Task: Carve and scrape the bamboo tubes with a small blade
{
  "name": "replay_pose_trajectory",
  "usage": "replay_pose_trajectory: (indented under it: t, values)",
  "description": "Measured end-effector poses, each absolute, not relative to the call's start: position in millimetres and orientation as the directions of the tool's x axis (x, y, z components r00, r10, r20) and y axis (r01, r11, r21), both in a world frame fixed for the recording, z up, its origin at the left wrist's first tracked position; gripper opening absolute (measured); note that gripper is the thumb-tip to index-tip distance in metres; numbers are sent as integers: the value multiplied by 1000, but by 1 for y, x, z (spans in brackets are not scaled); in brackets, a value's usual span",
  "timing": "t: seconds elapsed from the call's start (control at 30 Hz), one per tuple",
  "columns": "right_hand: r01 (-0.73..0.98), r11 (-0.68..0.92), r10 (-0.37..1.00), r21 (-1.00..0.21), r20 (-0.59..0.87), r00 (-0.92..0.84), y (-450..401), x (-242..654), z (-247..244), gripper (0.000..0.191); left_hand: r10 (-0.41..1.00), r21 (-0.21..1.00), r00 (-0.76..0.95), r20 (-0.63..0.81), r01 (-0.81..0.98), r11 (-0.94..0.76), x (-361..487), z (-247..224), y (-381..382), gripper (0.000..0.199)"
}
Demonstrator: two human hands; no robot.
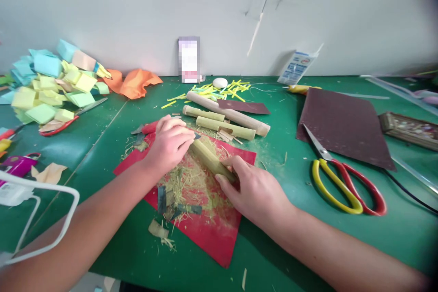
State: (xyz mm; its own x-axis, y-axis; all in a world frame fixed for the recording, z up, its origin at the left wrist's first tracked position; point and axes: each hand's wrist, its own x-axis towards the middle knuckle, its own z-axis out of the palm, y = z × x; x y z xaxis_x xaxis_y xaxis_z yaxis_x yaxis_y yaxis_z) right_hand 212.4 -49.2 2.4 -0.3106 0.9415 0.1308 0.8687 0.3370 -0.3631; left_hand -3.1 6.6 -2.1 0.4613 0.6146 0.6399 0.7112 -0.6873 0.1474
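My right hand [255,187] is closed round the near end of a pale green bamboo tube [207,155], held slantwise above a red sheet [219,246]. My left hand [171,139] is wrapped over the tube's far end and hides it. A small dark edge, perhaps sandpaper, shows at its fingertips. Fine shavings [186,175] and dark grey scraps [162,199] litter the red sheet. Just beyond lie two shorter bamboo pieces, one of them a notched tube [226,127], and a longer pale stick [236,116]. By my left hand lies a red-handled tool [149,127], partly covered.
Red-and-yellow-handled scissors [337,173] lie at right, over a dark brown sheet [342,123]. Folded paper pieces [51,86] are heaped at left near orange paper [133,83]. A white wire frame [70,214] overlaps my left forearm in view. Yellow strips [236,87] lie near the wall.
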Motion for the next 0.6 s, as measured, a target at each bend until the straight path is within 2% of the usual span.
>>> replay_pose_trajectory:
  t: [0.17,0.3,0.43,0.6]
  values:
    - [869,403,914,-288,185,-362,-49,212,1,15,572,132,581,579,625,-769,-5,-1,6,14]
    - [877,393,917,-278,188,-352,-49,212,2,16,590,110,506,628,694,-712,-5,0,7,14]
    - [869,402,915,-289,154,-372,-50,211,4,14,584,117,588,560,641,-758,-6,-1,6,15]
    - [874,389,920,-292,161,-356,-50,210,4,14,593,82,499,632,717,-692,-6,-1,8,14]
